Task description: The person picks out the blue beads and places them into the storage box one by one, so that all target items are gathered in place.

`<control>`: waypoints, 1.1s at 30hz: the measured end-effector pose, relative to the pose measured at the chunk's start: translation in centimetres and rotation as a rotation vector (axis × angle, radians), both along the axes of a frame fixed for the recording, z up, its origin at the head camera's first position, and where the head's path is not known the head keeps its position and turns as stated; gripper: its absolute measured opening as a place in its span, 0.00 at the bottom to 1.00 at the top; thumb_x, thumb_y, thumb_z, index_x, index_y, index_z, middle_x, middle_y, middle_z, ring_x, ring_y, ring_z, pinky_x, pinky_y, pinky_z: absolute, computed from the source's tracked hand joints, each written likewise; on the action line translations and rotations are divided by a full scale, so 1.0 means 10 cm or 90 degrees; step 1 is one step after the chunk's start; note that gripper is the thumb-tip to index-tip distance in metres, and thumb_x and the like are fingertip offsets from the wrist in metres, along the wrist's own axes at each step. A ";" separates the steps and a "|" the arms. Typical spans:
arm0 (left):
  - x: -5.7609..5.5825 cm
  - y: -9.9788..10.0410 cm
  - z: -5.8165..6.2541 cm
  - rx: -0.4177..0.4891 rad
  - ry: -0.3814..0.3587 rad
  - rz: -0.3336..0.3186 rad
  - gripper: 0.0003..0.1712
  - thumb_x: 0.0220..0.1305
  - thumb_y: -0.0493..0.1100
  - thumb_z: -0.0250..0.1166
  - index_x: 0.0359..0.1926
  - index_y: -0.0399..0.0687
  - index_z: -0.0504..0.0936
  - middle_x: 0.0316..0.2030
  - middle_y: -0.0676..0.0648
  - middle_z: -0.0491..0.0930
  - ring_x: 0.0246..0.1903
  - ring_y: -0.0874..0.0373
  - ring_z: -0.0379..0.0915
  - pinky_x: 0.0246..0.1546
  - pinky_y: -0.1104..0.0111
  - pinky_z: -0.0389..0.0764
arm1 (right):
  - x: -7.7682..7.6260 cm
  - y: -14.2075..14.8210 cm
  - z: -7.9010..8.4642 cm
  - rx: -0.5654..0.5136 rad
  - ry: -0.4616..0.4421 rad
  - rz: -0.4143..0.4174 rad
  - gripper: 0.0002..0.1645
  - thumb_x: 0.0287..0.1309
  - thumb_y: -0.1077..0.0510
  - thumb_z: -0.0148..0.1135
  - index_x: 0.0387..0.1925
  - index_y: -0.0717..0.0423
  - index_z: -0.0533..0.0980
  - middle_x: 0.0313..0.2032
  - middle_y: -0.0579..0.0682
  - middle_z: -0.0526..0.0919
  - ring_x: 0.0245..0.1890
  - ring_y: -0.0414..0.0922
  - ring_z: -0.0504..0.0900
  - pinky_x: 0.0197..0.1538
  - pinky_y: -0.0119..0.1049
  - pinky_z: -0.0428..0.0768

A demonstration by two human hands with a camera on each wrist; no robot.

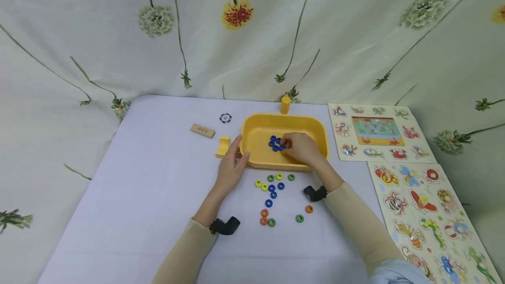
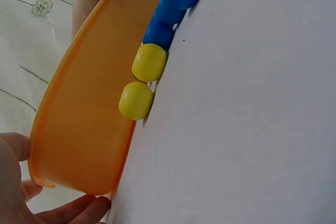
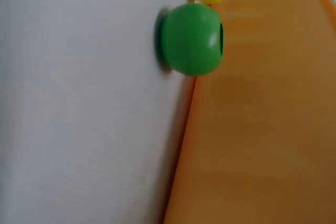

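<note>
A yellow tray [image 1: 254, 161] stands at the back of the white table with several blue beads [image 1: 273, 138] gathered inside. My left hand [image 1: 230, 168] rests against its near left corner, the thumb at the rim and the fingers along the outside. Over the near wall reaches my right hand [image 1: 301, 147], its curled fingertips around a blue bead [image 1: 282, 147] at the edge of the group. The right hand is hidden in its own wrist view, which shows a green bead [image 3: 192, 39] beside the tray wall. Yellow beads [image 2: 136, 100] lie along the tray in the left wrist view.
Loose orange beads [image 1: 264, 212], green beads [image 1: 300, 218] and more blue ones lie before the tray. To its left are a yellow curved block [image 1: 222, 147], a wooden block [image 1: 203, 130] and a round chip [image 1: 225, 118]. A yellow cylinder [image 1: 285, 105] stands behind; picture boards [image 1: 380, 168] lie right.
</note>
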State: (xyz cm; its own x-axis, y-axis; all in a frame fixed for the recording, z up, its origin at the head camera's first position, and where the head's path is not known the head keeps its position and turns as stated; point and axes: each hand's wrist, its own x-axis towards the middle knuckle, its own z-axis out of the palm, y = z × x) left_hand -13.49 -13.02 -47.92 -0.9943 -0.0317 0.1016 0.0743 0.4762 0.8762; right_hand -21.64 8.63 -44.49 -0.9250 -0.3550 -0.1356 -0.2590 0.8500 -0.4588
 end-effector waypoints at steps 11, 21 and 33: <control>0.01 0.00 0.01 0.002 -0.010 -0.009 0.33 0.63 0.57 0.49 0.67 0.67 0.49 0.49 0.46 0.72 0.44 0.57 0.69 0.42 0.60 0.72 | 0.42 0.22 0.18 -0.167 0.162 -0.027 0.15 0.48 0.51 0.64 0.39 0.52 0.78 0.26 0.43 0.76 0.22 0.41 0.67 0.24 0.32 0.65; 0.00 -0.03 0.02 -0.005 -0.016 0.003 0.32 0.63 0.56 0.49 0.66 0.68 0.49 0.49 0.45 0.72 0.44 0.56 0.69 0.43 0.60 0.73 | 0.93 0.37 0.12 -0.303 0.232 0.051 0.12 0.45 0.54 0.67 0.35 0.51 0.78 0.23 0.38 0.74 0.17 0.34 0.63 0.20 0.26 0.62; 0.00 -0.01 0.00 -0.008 -0.002 0.002 0.33 0.63 0.56 0.50 0.66 0.66 0.50 0.50 0.45 0.72 0.44 0.56 0.69 0.43 0.60 0.72 | 1.15 0.14 -0.09 -0.206 0.166 0.096 0.12 0.43 0.53 0.68 0.34 0.47 0.79 0.23 0.31 0.72 0.19 0.34 0.66 0.22 0.25 0.64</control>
